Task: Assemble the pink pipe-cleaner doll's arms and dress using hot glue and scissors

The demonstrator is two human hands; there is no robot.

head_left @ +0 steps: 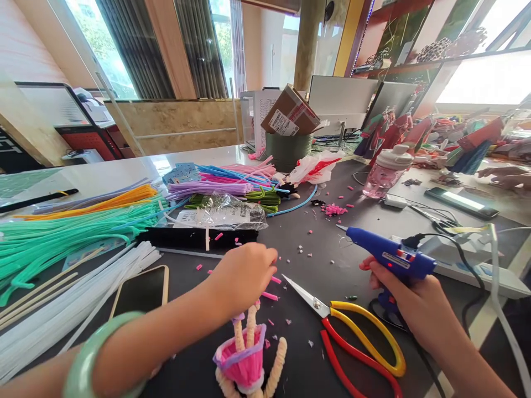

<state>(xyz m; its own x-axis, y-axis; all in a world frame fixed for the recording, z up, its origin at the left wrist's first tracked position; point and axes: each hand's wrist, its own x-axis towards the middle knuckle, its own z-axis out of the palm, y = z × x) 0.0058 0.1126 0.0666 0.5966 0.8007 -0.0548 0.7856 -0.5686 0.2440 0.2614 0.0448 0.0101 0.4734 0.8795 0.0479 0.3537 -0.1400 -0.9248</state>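
My right hand (418, 301) is wrapped round the handle of a blue hot glue gun (390, 254), its nozzle pointing left. My left hand (244, 276) is closed in a pinch above a pipe-cleaner doll (244, 359); its fingertips are partly hidden, so what they hold cannot be made out. The doll is upside down, with beige fuzzy legs sticking up from a pink skirt edged in purple. One leg reaches up to just under my left hand. Short pink strips (270, 297) show beside the fingers. Scissors (352, 337) with red and yellow handles lie open between my hands.
Bundles of green (74, 237), white (103, 293) and purple pipe cleaners (207, 189) cover the left side. A phone (141, 292) lies by my left forearm. Pink clippings (334, 210) are scattered mid-table. A pink bottle (385, 171), a second phone (460, 203) and cables stand or lie to the right.
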